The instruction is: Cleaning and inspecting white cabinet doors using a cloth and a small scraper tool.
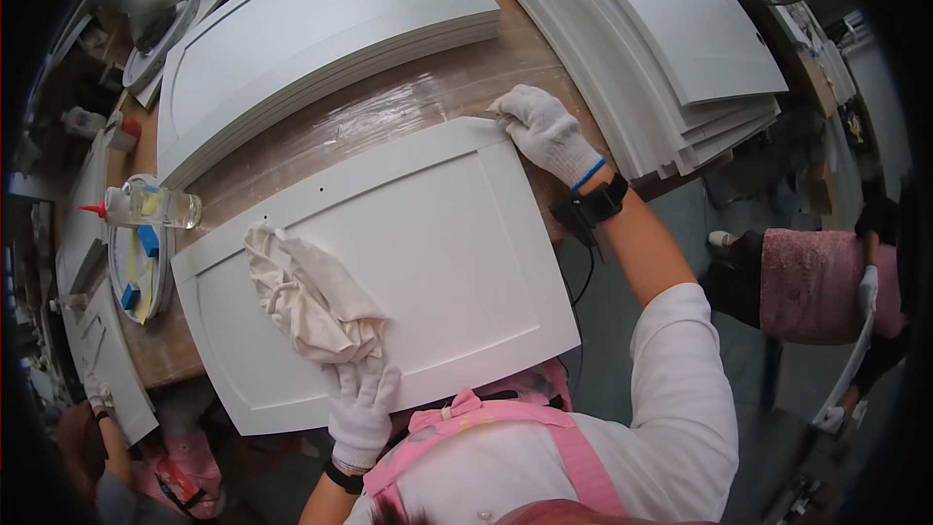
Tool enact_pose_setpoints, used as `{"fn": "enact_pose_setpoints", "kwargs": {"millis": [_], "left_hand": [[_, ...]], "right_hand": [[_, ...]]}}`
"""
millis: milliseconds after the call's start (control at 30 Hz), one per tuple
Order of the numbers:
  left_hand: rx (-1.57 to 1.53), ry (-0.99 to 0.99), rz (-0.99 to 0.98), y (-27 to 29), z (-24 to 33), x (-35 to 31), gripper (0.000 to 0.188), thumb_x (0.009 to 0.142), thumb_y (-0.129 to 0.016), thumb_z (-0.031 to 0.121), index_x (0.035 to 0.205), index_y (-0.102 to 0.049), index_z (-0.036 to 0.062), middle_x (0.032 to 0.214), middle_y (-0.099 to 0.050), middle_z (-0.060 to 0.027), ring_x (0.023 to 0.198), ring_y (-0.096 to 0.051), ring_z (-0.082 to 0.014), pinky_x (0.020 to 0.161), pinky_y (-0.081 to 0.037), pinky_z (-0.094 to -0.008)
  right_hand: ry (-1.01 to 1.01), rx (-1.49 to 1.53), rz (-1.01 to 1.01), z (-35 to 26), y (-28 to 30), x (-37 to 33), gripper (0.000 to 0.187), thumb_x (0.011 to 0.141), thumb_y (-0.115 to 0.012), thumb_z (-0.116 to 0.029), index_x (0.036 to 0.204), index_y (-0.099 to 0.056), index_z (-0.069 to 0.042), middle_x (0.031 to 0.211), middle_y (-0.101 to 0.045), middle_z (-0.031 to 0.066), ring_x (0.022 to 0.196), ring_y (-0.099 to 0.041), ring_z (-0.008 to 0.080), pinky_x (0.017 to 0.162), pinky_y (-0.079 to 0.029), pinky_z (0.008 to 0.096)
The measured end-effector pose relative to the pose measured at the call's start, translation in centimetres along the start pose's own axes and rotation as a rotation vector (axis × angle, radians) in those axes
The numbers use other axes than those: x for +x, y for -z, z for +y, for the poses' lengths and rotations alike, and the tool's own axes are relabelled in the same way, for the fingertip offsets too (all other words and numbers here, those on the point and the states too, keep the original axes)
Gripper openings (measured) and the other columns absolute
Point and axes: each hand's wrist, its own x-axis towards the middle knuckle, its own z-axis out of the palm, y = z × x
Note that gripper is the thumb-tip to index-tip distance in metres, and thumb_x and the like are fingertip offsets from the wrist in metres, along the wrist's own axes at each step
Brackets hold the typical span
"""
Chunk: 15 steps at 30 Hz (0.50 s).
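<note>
A white framed cabinet door (442,262) lies in front of me, overhanging the table's near edge, with small dark holes along its far left side. My right hand (549,131), in a white knit glove, is closed at the door's far right corner, fingers curled over the edge. A crumpled off-white cloth (316,301) rests on the left part of the door. At the cloth's lower end is my left hand (362,408), also gloved, its fingers stretched out flat by the door's near edge and touching the cloth.
Stacked white doors (330,29) stand on the plastic-covered table (389,102) beyond; more panels (680,29) are piled right. On the left are a clear bottle with a red nozzle (155,206) and a tray (167,277) with blue blocks. Other people work at left and right.
</note>
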Motion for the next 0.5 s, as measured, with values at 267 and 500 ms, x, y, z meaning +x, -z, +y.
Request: {"fn": "enact_pose_setpoints", "kwargs": {"millis": [267, 500], "left_hand": [[-0.017, -0.040, 0.030, -0.5, -0.5, 0.6, 0.044, 0.085, -0.054, 0.007, 0.128, -0.061, 0.0107, 0.148, -0.049, -0.0134, 0.143, -0.032, -0.0485, 0.112, -0.026, -0.0723], [0.016, -0.141, 0.119, -3.8, -2.0, 0.8, 0.058, 0.086, -0.060, 0.008, 0.142, -0.047, 0.0165, 0.156, -0.038, -0.0151, 0.143, -0.030, -0.0508, 0.111, -0.025, -0.0733]], "right_hand": [[-0.202, -0.133, 0.296, -0.8, 0.9, -1.0, 0.020, 0.092, -0.060, -0.017, 0.107, -0.067, -0.005, 0.102, -0.067, 0.0185, 0.097, -0.064, 0.0391, 0.085, -0.052, 0.0449], [-0.215, -0.300, 0.147, -4.3, -0.8, 0.0, 0.022, 0.085, -0.054, -0.008, 0.105, -0.064, -0.006, 0.096, -0.069, 0.0167, 0.087, -0.069, 0.0360, 0.070, -0.056, 0.0462]]}}
